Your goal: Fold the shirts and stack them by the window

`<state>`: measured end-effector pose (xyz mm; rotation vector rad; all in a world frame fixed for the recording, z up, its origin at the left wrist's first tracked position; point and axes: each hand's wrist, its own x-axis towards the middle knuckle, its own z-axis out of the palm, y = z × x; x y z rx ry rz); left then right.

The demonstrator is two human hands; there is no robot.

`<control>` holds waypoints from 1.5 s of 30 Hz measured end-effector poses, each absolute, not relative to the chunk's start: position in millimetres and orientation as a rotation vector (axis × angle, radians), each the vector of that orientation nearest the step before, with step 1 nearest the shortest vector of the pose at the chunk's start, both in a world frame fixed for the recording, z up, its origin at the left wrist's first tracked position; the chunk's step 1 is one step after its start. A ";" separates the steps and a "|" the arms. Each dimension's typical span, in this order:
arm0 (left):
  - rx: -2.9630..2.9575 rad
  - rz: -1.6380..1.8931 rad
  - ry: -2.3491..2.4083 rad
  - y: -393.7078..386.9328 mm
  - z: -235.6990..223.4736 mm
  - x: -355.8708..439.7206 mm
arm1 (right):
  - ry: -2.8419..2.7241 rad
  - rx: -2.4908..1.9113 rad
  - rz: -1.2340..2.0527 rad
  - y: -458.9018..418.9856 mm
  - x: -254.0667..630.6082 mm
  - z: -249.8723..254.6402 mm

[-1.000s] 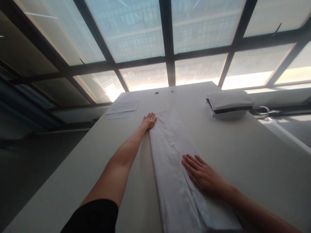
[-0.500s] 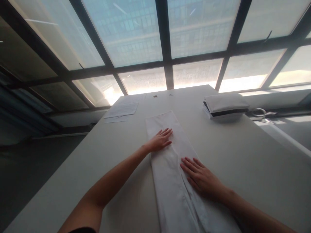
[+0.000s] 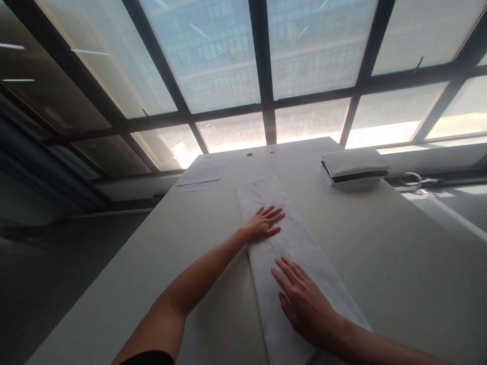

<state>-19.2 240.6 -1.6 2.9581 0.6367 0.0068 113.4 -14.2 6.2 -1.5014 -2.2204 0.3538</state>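
Tabletop (image 3: 380, 243): folded white cloth strip (image 3: 289, 238) being smoothed.
Left hand (image 3: 265, 223) and right hand (image 3: 300, 299) press flat, fingers released, grasping nothing; next, probably another fold.

The cloth (image 3: 294, 243) is white and folded into a long, narrow strip, lying flat on the pale table (image 3: 399, 263). It runs from the near edge away toward the windows, slanting a little to the left at its far end. Its surface is smooth with only faint creases, and its long edges are straight. The far end is squared off. Both hands lie flat on it, covering part of its middle and near stretch.
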 end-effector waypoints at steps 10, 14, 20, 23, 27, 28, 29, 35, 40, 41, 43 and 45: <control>2.962 -0.013 0.784 258.2 -4.4 -6.4 | -2.396 -1.464 0.349 -17.5 51.4 -25.4; 2.912 -0.002 0.937 261.6 -7.4 -4.5 | -2.441 -1.515 0.312 -20.5 77.6 -28.7; 2.764 0.061 1.409 230.0 -13.6 -4.1 | -2.580 -1.423 0.246 -21.1 184.5 -23.3; 2.707 0.071 1.553 204.8 -17.7 -7.3 | -2.495 -1.517 0.225 -30.0 250.1 -22.9; 2.804 0.210 1.535 178.3 -14.2 2.7 | -2.269 -1.766 0.274 -27.7 289.1 -14.6; 2.845 0.271 1.455 173.3 -12.2 10.1 | -2.193 -1.819 0.265 -20.2 285.1 -10.9; 2.884 0.323 1.335 168.7 -10.4 19.2 | -2.104 -1.866 0.233 -9.5 276.2 -7.3; 2.928 0.265 0.825 152.2 -14.7 66.6 | -1.845 -2.068 0.068 82.4 208.4 -7.0; 2.884 0.248 0.889 155.5 -24.9 63.3 | -1.718 -2.282 0.005 97.1 239.9 -31.6; 2.880 0.248 0.890 156.2 -26.0 62.1 | -1.686 -2.315 -0.022 92.0 251.6 -36.0; 2.868 0.254 0.894 156.9 -27.8 61.5 | -1.613 -2.379 -0.063 80.4 272.3 -41.8; 2.851 0.263 0.908 157.0 -29.4 62.5 | -1.562 -2.426 -0.084 71.3 285.9 -43.8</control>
